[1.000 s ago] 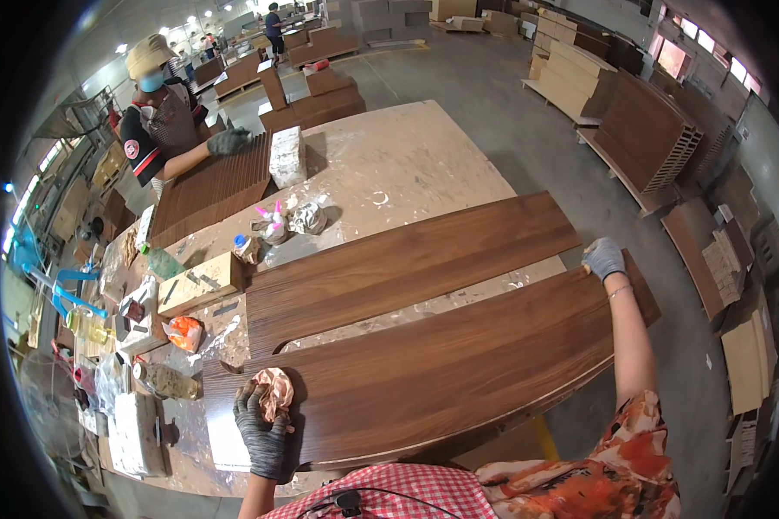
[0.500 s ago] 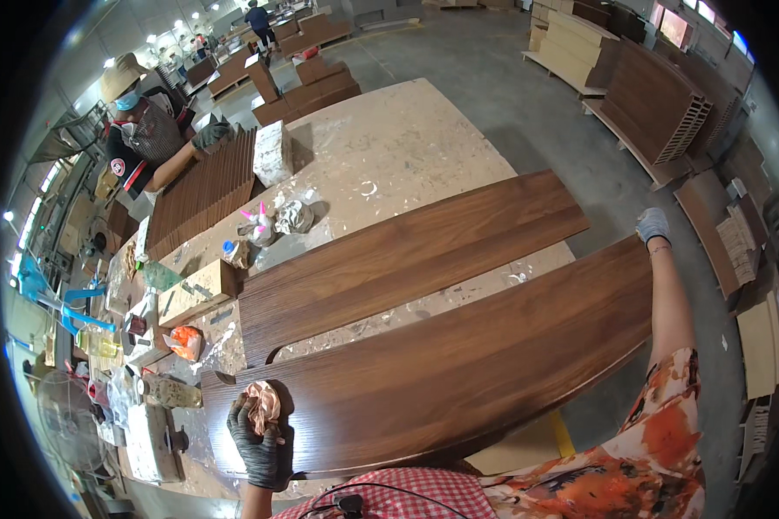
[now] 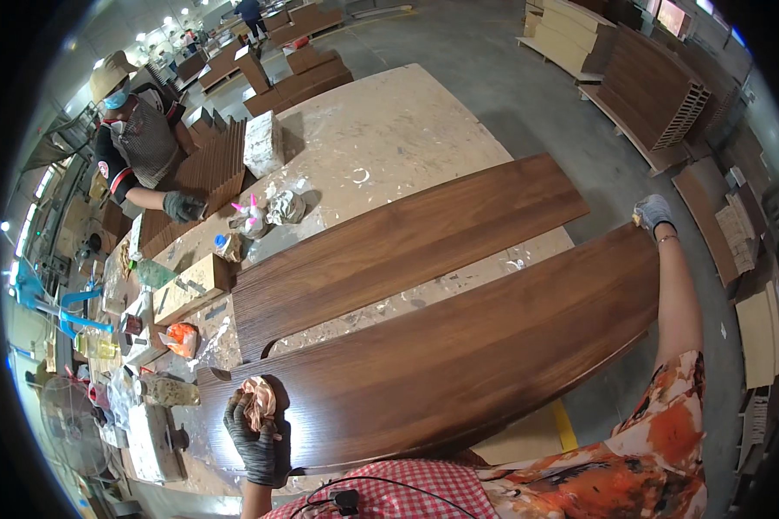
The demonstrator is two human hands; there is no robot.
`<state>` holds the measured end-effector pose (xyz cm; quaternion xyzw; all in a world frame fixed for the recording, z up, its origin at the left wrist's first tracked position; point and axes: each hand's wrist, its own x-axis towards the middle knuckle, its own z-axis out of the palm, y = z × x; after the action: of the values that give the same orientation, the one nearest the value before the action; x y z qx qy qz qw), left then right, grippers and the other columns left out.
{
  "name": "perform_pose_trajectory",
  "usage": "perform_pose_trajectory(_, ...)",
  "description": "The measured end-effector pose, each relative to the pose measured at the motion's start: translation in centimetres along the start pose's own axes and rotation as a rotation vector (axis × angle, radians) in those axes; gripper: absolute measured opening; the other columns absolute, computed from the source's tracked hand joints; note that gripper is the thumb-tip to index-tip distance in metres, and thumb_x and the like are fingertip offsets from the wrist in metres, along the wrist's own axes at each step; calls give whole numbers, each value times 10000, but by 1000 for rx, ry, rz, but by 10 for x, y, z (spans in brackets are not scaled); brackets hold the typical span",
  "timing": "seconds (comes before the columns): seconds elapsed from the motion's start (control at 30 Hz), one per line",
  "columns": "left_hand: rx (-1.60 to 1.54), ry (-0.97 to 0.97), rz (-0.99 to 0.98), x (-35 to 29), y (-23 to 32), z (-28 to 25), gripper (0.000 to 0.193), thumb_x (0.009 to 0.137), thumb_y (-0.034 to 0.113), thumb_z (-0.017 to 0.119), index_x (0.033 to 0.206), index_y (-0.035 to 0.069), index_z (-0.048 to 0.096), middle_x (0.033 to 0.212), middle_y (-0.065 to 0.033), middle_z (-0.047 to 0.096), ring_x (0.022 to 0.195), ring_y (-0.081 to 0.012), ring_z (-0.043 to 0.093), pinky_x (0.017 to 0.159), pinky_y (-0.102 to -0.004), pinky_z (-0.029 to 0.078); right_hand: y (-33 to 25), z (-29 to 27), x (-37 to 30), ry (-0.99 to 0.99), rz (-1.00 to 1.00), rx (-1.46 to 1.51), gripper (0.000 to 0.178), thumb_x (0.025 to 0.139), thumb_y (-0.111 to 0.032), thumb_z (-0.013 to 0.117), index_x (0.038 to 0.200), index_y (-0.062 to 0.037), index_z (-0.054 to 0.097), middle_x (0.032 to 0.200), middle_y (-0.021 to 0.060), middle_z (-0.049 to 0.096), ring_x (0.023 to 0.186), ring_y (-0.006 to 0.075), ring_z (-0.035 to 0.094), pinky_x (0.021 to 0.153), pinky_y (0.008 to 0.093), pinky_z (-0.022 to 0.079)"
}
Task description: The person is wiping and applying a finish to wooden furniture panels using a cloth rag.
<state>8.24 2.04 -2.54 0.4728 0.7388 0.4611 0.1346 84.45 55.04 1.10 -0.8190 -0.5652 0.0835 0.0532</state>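
A dark brown wood-grain board [image 3: 459, 346] lies along the near side of the table, its right end reaching past the edge. My left hand [image 3: 249, 443], in a dark striped glove, is closed around a crumpled brownish-pink rag [image 3: 258, 403] over the board's left end. At the far right corner of the same board is my right hand [image 3: 654, 213] in a light grey glove. Its fingers are curled, with a small yellowish piece showing at the tips; what that piece is I cannot make out. A second brown board [image 3: 424, 238] lies just beyond, with a narrow gap between.
Glue bottles with pink tips [image 3: 251, 216], a wooden block [image 3: 186, 294], an orange-and-white bundle [image 3: 182, 339] and a clear bottle [image 3: 169, 392] line the left side. Across the table a co-worker [image 3: 143, 138] stands by a row of brown panels [image 3: 208, 173]. Pallets of panels [image 3: 640, 86] stand right.
My right hand has turned at the board's corner, and the yellowish piece now shows. My left hand with the rag has hardly moved. The co-worker's gloved hand has come down toward the near panels.
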Motion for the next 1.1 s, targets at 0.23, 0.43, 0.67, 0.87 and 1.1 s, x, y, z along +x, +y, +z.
perform_pose_trajectory(0.23, 89, 22, 20, -3, 14, -5, 599, 824, 412, 666, 1286, 54, 533, 1385, -186, 428, 1282, -345, 398, 1089, -459, 305, -73, 25, -56, -37, -172, -146, 210, 738, -267, 731, 761, -58, 737, 747, 158, 684, 692, 283, 678, 641, 376, 541)
perform_pose_trajectory(0.43, 286, 7, 62, -1, 15, -11, 561, 760, 265, 657, 1270, 60, 546, 1339, -191, 493, 1261, -377, 408, 1081, -486, 292, -140, 45, -140, 42, -407, -176, 262, 740, -328, 677, 729, -72, 733, 797, 192, 677, 774, 376, 661, 701, 431, 542)
perform_pose_trajectory(0.67, 311, 14, 80, -1, 10, -16, 558, 710, 150, 728, 1242, 103, 567, 1342, -173, 494, 1286, -405, 391, 1089, -504, 306, -242, 58, -259, -92, -499, 85, 221, 738, -251, 714, 772, -34, 737, 771, 204, 688, 761, 335, 687, 727, 402, 544)
perform_pose_trajectory(0.87, 378, -64, 106, -12, 31, -22, 560, 678, 134, 691, 1222, 67, 578, 1318, -197, 509, 1296, -434, 385, 1125, -521, 255, -321, 92, -339, -359, -550, 302, 278, 728, -274, 755, 815, -12, 721, 804, 207, 695, 786, 331, 691, 729, 390, 540)
perform_pose_trajectory(1.1, 366, -67, 183, -24, 21, -33, 538, 684, 223, 724, 1196, 106, 605, 1304, -166, 537, 1286, -404, 418, 1138, -537, 229, -430, 101, -448, -504, -829, 291, 250, 760, -259, 671, 623, -56, 719, 553, 91, 654, 465, 178, 618, 508, 308, 509)
